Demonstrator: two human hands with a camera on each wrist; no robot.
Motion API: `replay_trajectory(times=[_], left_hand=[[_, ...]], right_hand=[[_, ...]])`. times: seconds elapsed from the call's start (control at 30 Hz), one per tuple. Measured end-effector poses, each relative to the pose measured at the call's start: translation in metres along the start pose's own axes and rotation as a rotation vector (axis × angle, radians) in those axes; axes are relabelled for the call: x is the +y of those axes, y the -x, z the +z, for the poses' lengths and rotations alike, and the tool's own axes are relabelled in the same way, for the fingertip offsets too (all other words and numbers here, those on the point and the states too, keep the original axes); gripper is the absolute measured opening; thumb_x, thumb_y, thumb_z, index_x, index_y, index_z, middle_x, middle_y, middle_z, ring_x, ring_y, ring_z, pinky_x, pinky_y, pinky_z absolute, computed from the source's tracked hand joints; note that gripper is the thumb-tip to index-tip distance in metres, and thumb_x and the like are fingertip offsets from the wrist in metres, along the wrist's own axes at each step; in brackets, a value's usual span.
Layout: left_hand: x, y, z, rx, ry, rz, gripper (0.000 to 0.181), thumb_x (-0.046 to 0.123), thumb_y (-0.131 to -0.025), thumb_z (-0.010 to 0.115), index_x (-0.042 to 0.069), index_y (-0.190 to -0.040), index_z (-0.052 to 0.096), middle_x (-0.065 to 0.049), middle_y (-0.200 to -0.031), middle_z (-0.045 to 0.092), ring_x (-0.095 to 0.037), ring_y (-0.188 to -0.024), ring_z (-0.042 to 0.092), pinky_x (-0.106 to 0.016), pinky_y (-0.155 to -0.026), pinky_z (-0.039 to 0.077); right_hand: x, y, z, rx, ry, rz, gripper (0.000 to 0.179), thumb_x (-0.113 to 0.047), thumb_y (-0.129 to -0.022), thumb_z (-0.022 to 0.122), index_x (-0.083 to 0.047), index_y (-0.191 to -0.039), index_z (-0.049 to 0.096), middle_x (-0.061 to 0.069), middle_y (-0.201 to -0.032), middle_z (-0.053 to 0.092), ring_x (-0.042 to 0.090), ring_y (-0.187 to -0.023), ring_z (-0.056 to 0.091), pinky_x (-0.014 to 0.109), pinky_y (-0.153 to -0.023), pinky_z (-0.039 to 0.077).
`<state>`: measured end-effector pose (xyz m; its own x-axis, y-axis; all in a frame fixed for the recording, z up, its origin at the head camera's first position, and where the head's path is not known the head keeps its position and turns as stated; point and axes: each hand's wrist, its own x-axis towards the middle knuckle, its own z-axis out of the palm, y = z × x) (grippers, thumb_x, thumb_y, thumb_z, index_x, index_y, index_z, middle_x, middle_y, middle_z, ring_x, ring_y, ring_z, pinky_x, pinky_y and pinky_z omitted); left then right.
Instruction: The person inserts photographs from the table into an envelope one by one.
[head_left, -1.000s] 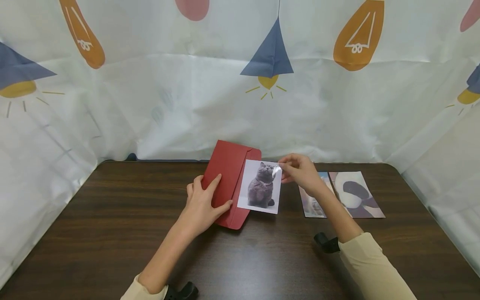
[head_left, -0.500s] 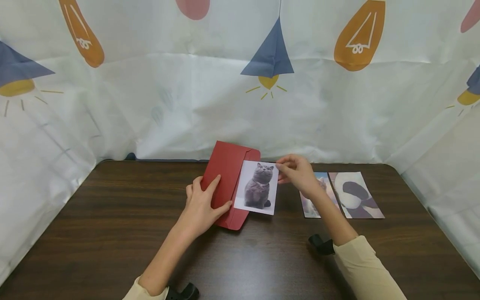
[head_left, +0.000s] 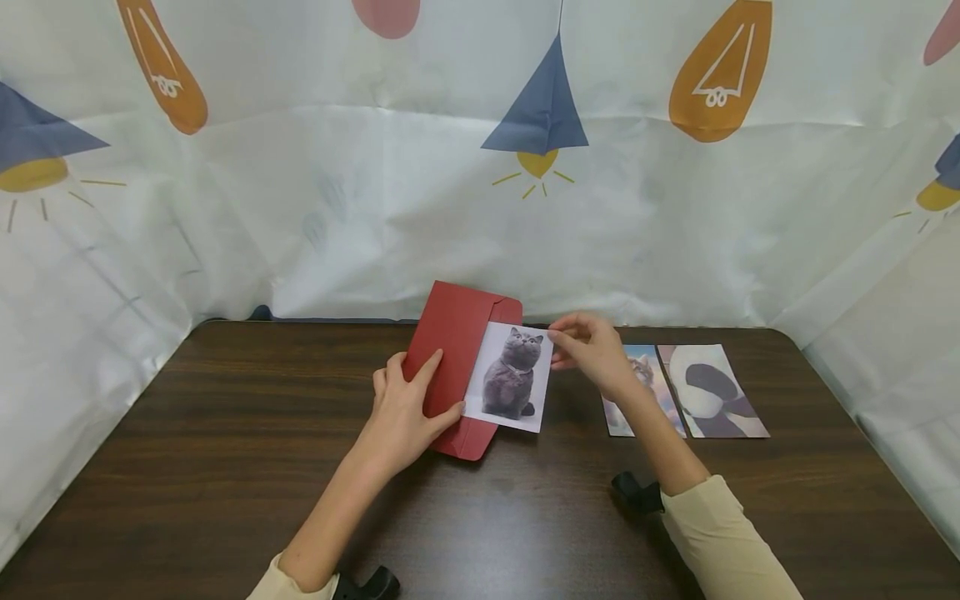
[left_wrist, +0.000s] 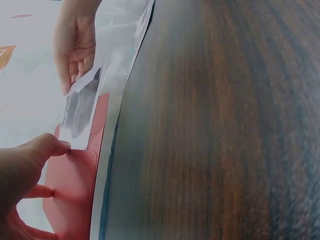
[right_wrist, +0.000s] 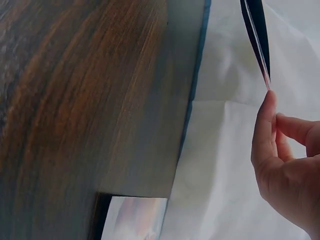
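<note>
In the head view my left hand [head_left: 401, 417] holds a red envelope [head_left: 450, 342], its thumb at the open right side and the other fingers spread over the face and left edge. The fingertips of my right hand [head_left: 592, 350] pinch a cat photo [head_left: 513, 375] by its upper right corner. The photo's left edge lies along the envelope's opening, overlapping the red flap. In the left wrist view the photo [left_wrist: 80, 110] stands at the envelope's mouth, right by the left thumb. The right wrist view shows the photo edge-on above the right fingertips [right_wrist: 270, 100].
Two more picture cards lie side by side on the dark wooden table [head_left: 225, 450]: one with a kitten [head_left: 660, 392], partly hidden by the right forearm, and a black-and-white one [head_left: 708, 392]. A white curtain [head_left: 337, 208] with printed lamps hangs behind the table's far edge.
My right hand has moved a little left, bringing the cat photo further over the envelope's opening. The left hand and the envelope have hardly moved.
</note>
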<state>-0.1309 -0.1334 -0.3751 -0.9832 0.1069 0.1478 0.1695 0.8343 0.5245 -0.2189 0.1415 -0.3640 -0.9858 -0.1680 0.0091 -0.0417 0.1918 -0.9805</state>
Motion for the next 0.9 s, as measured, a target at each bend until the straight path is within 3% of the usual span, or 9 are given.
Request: replay_trajectory(times=[0.9], left_hand=[[-0.001, -0.001, 0.002, 0.005, 0.007, 0.004, 0.074, 0.029, -0.093, 0.079, 0.004, -0.156, 0.049, -0.036, -0.154, 0.033, -0.053, -0.132, 0.036, -0.058, -0.093, 0.056]], right_hand=[[-0.002, -0.001, 0.014, -0.017, -0.040, 0.001, 0.026, 0.000, -0.103, 0.063, 0.019, -0.121, 0.065, 0.013, -0.093, 0.073, 0.010, -0.067, 0.071, 0.028, -0.069, 0.063]])
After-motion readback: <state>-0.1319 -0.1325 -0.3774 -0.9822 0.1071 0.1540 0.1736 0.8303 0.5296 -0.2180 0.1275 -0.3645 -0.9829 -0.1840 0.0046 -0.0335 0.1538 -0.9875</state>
